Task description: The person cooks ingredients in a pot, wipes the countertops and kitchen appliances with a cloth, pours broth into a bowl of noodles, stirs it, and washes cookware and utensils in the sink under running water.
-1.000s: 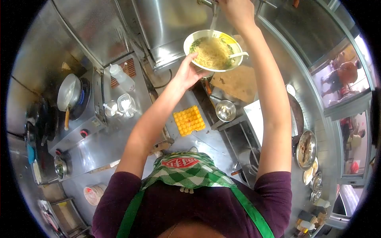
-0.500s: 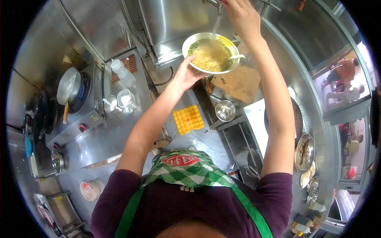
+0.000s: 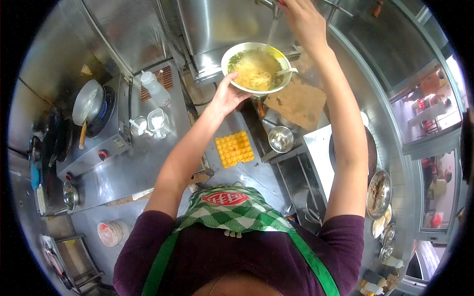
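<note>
My left hand (image 3: 228, 97) grips a white bowl (image 3: 265, 91) by its near left rim, thumb on the edge and fingers underneath. In the bowl lie yellow noodles (image 3: 254, 71) in broth with chopped greens along the left side. A pale spoon (image 3: 285, 72) leans over its right rim. Above the bowl is a metal tap (image 3: 266, 4), with a clear stream (image 3: 273, 30) falling towards the bowl's far edge. My right hand (image 3: 305, 24) is closed at the tap's handle, where a bit of red shows; its fingertips are partly cut off by the frame's top.
A pan (image 3: 89, 103) rests on a burner at left. A squeeze bottle (image 3: 155, 89) and small containers (image 3: 158, 123) stand on the steel counter. Below the bowl is a yellow egg tray (image 3: 234, 149). At right are a metal bowl (image 3: 281, 139), a brown board (image 3: 296, 104) and a large dish (image 3: 378, 195).
My left hand has moved the bowl slightly left and nearer to me, so the stream meets it closer to its far rim. My right hand stays at the tap.
</note>
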The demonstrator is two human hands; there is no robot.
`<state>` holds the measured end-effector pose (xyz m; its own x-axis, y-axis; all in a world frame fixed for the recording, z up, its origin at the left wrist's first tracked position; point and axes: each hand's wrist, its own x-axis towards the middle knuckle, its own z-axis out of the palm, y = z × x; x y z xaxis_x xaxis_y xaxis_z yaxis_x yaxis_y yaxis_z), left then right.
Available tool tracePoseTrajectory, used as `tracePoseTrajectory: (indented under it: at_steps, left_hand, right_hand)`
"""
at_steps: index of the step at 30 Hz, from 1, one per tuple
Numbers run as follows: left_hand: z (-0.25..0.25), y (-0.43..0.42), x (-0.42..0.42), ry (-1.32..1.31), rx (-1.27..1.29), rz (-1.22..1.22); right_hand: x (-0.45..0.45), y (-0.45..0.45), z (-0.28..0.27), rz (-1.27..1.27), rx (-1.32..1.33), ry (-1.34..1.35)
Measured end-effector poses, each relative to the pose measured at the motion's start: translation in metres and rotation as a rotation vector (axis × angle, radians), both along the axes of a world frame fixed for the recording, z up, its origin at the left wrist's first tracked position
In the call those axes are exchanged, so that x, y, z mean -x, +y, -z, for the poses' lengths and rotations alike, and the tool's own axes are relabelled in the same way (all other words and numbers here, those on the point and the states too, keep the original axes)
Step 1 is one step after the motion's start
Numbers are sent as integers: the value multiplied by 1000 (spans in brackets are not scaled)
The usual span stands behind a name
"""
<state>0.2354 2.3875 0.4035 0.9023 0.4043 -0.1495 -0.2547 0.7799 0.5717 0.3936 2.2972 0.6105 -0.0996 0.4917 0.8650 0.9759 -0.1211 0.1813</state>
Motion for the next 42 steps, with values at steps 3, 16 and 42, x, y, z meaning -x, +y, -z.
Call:
tracePoseTrajectory:
  at_steps: [3, 16, 42]
  left_hand:
    - [1, 0, 0, 1, -4, -15]
    - [4, -4, 3, 2, 17, -23]
    - [8, -8, 6, 32, 17, -8]
  right_hand:
    - [-2, 1, 0, -13, -12, -7]
    - [2, 1, -2, -8, 40, 24]
    - [-15, 32, -50, -152, 298, 657]
